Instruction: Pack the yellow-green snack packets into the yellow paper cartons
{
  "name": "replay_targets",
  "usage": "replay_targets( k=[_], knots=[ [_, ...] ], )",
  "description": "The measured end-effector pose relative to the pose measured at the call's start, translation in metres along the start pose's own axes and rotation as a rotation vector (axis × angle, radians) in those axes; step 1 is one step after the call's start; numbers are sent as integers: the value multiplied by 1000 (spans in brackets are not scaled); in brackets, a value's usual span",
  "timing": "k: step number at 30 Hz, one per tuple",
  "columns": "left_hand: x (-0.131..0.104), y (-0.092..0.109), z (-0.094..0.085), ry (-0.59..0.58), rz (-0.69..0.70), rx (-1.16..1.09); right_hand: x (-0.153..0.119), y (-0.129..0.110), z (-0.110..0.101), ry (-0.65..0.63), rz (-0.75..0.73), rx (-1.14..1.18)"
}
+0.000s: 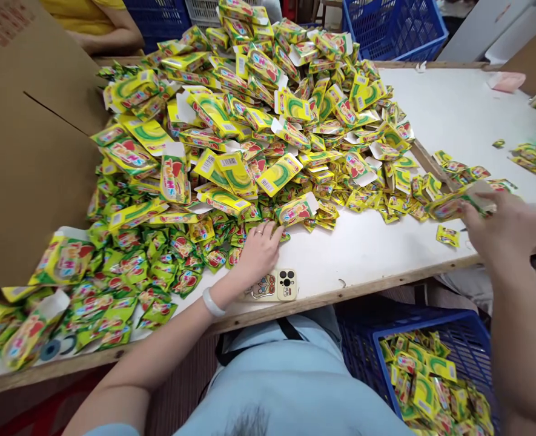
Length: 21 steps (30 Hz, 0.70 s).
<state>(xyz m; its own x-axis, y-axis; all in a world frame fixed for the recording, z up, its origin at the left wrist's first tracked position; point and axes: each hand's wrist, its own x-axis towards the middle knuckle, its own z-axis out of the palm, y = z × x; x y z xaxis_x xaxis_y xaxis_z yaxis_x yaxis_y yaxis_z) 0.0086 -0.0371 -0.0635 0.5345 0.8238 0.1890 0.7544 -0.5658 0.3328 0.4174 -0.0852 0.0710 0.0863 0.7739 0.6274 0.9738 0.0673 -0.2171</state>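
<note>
My right hand [506, 224] is closed around a yellow-and-green candy box [449, 207], held over the right side of the table. My left hand [261, 249] lies with fingers spread on small green candy packets [215, 257] at the near edge of the heap; its fingertips are partly lost among them. Just under its wrist, a phone in a cream case [287, 284] rests at the table's edge. Ahead of both hands rises a large heap of yellow candy boxes [279, 172], several with white end flaps sticking out. A loose yellow packet [447, 236] lies below the held box.
A brown carton [36, 145] stands at the left. Below the table on the right, a blue crate [377, 369] holds boxes and packets. Another blue crate [395, 45] sits beyond the far edge. A wooden strip [431, 163] borders the heap. Someone's arm [113, 33] shows at the back left.
</note>
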Motion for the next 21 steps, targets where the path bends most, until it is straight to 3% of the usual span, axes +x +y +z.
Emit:
replay_targets(
  k=[2,5,8,10,12,14,16,18,21],
  knots=[
    [2,-9,1,-36,-10,55,12,-9,22,-32,-20,-69],
    [2,-11,0,-7,-55,-94,11,-52,89,-211,-122,-38],
    [-2,-12,-1,64,-193,-506,2,-87,151,-424,-185,14],
    [-5,-14,-1,45,-250,-838,0,-94,168,-485,-171,22],
    [-8,-16,-4,1,-216,-1060,-2,-93,164,-431,-113,44],
    [-9,-14,-12,-6,-102,-1078,-6,-95,143,-407,-37,187],
    [-9,-9,-22,16,49,-967,-12,-106,115,-548,-7,433],
    [-6,-1,-33,3,169,-877,-18,-124,88,-786,-61,625],
    [-3,11,-39,-138,170,-908,-22,-149,63,-990,-153,716]
  ],
)
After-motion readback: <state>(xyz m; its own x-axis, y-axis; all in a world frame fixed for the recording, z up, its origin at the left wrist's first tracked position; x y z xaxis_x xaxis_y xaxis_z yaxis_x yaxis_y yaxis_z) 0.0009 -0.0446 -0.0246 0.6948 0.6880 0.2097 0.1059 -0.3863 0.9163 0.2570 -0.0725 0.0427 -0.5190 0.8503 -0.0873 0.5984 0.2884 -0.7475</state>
